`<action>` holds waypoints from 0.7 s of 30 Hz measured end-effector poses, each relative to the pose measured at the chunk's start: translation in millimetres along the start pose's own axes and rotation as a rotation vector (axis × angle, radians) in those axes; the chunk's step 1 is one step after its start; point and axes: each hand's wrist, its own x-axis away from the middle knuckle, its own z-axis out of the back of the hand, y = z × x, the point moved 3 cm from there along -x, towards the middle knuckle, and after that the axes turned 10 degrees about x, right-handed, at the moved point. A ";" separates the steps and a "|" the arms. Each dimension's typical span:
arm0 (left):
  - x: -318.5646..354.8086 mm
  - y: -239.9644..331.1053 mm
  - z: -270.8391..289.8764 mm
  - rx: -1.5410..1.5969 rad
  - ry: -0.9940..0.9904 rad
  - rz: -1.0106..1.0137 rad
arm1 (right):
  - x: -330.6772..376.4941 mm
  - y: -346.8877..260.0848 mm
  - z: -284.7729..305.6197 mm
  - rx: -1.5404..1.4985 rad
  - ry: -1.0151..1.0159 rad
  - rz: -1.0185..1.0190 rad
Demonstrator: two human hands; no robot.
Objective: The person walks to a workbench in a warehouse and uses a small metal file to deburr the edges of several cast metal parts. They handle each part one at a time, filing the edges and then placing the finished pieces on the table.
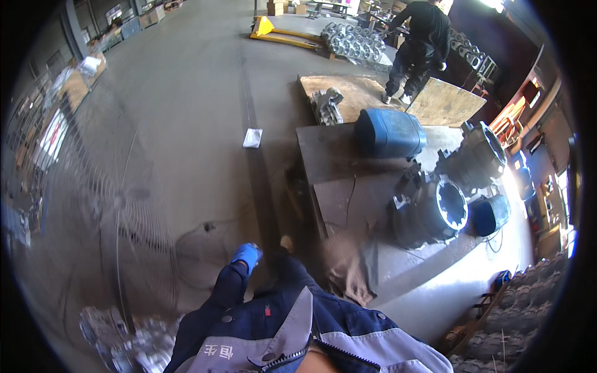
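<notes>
My left hand [247, 256], in a blue glove, hangs low at my left side above the grey floor. Its back faces up, and the fingers are too hidden and blurred to show whether they hold anything. My right hand is not in view. The tip of a shoe [286, 243] shows in front of my body. Close ahead on the right, a brown cloth [352, 264] drapes at the near edge of a low dark platform [336, 186]. Two large grey cast-metal housings [418, 217] with round openings stand further right, and a blue plastic drum [390, 133] lies on the platform's far part.
A large fan [118, 205] with a wire guard stands at my left. White paper [252, 138] lies on the floor ahead. Beyond are wooden boards [446, 102], a person [418, 50] in dark clothes and a yellow pallet truck [264, 28]. Metal parts [143, 348] are piled lower left.
</notes>
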 end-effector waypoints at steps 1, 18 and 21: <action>-52.2 -12.5 7.0 0.017 0.085 -0.069 | -20.2 -23.1 11.5 0.021 -0.003 0.007; -394.6 21.5 331.8 -0.748 0.141 -0.400 | -329.2 -618.0 409.2 0.358 0.332 0.535; -474.3 10.1 386.6 -0.449 0.014 -0.189 | -361.1 -685.5 453.9 0.229 0.338 0.469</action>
